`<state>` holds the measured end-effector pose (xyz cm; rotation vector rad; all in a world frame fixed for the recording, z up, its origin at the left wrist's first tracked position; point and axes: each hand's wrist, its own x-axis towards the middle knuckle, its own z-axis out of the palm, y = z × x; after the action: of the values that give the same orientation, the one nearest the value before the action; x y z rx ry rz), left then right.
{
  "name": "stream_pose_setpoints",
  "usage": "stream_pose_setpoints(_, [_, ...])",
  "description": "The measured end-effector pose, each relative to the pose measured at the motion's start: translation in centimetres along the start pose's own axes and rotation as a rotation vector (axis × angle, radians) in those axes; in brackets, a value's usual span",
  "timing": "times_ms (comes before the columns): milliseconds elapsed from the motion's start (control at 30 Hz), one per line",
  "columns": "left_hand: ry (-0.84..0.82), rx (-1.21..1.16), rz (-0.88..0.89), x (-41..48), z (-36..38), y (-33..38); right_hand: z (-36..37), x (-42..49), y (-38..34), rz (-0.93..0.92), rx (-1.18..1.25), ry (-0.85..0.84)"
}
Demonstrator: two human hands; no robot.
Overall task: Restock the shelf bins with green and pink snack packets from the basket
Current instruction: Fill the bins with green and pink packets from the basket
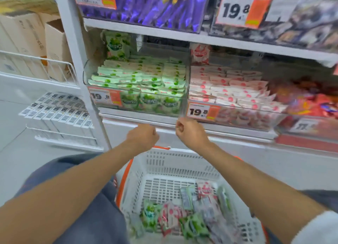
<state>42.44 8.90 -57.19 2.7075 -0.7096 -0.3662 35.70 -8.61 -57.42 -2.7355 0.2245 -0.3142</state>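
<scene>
A clear bin (183, 97) on the middle shelf is packed with green snack packets (139, 79). To its right a second clear bin (270, 115) is full of pink snack packets (230, 91). Below, a white basket (164, 163) with an orange handle holds several mixed green and pink packets (182, 218). My left hand (144, 136) hangs with curled fingers just under the green bin's front, holding nothing I can see. My right hand (188, 131) is curled at the bottom corner between the two bins; whether it pinches anything is unclear.
The shelf above carries purple packets (151, 4) and dark packets under price tags. Red packets (311, 101) fill the neighbouring bin at right. At left stand cardboard boxes (33, 42) behind wire racks and a row of white cartons (58, 113). My knees flank the basket.
</scene>
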Motion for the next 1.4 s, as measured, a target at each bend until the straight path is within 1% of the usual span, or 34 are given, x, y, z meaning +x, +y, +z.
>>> stream_pose_setpoints(133, [-0.257,0.067,-0.032,-1.9,6.4,-0.7,6.5,-8.1,7.7,0.228,0.023,-0.467])
stream_pose_setpoints(233, [-0.394,0.108,-0.060,-2.1,9.8,-1.7,11.1,-13.2,12.5,0.375,-0.014,-0.703])
stream_pose_setpoints(333, [-0.443,0.087,-0.087,-1.7,12.5,-2.7,15.5,-15.6,13.9,0.401,-0.032,-0.825])
stream_pose_setpoints(433, [-0.480,0.087,-0.129,-1.7,14.7,-3.8,19.7,-15.8,12.8,0.347,0.044,-0.910])
stream_pose_setpoints(500, [-0.534,0.108,-0.133,-1.9,15.9,-4.4,22.3,-15.8,11.8,0.298,0.082,-0.962])
stream_pose_setpoints(600, [-0.596,0.140,-0.128,-2.1,16.7,-4.7,25.4,-16.1,10.9,0.225,0.056,-1.022])
stream_pose_setpoints(733, [-0.594,0.154,-0.106,-2.2,17.1,-4.5,25.8,-16.8,11.2,0.129,-0.081,-0.985])
stream_pose_setpoints(800, [-0.604,0.138,-0.110,-2.2,17.1,-4.3,25.0,-16.4,11.7,0.170,-0.052,-0.996])
stream_pose_setpoints(867, [-0.601,0.110,-0.118,-2.1,17.2,-4.0,23.7,-15.5,12.3,0.270,0.141,-0.957])
stream_pose_setpoints(933, [-0.551,0.036,-0.144,-2.1,16.9,-3.2,20.6,-13.9,12.4,0.414,0.400,-0.837])
stream_pose_setpoints(1000, [-0.460,-0.076,-0.155,-1.8,16.3,-1.7,16.2,-11.9,12.2,0.477,0.609,-0.685])
stream_pose_setpoints(1067, [-0.375,-0.265,-0.124,-1.3,15.3,0.5,11.4,-10.2,11.5,0.490,0.806,-0.541])
stream_pose_setpoints(1133, [-0.250,-0.440,-0.064,-0.9,13.8,3.5,6.5,-8.8,10.6,0.475,0.944,-0.431])
stream_pose_setpoints(1267, [0.118,-0.612,0.047,0.0,9.7,8.7,-1.2,-6.4,9.0,0.469,1.033,-0.276])
stream_pose_setpoints(1333, [0.245,-0.633,0.068,0.7,7.5,10.3,-4.1,-5.4,8.5,0.460,1.073,-0.227])
stream_pose_setpoints(1400, [0.331,-0.643,0.075,1.5,5.4,11.5,-6.3,-4.6,8.1,0.438,1.099,-0.235])
